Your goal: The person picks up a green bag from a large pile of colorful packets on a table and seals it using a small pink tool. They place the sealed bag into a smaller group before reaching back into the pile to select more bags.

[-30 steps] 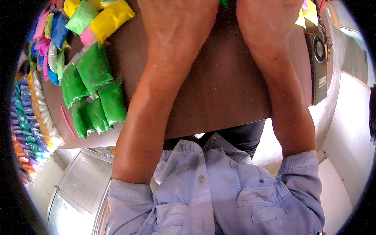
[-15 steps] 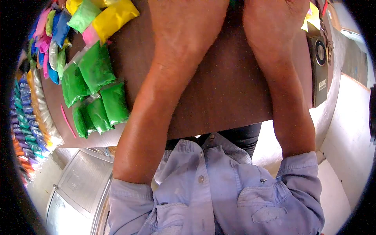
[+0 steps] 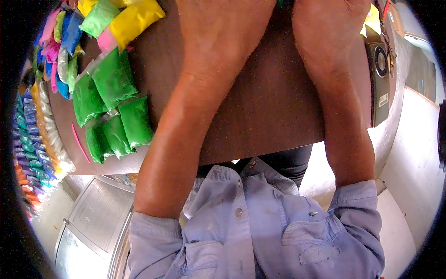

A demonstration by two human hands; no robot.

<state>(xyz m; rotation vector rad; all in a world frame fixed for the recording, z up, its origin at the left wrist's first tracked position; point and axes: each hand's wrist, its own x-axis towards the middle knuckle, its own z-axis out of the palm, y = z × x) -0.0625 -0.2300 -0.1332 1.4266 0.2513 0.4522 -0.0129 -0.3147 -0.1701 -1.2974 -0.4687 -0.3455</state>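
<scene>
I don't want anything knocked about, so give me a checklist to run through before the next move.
1. Whole hands in view: not ok; the picture's top edge cuts off the left hand and right hand.
2. Each hand's grip: cannot tell; the fingers are out of frame.
3. Green packets lying on the tabletop: ok.
4. Yellow packet apart from the left hand: ok.
5. Dark box with a round dial apart from the right forearm: ok.
6. Shirt sleeves back from the wrists: ok.
</scene>
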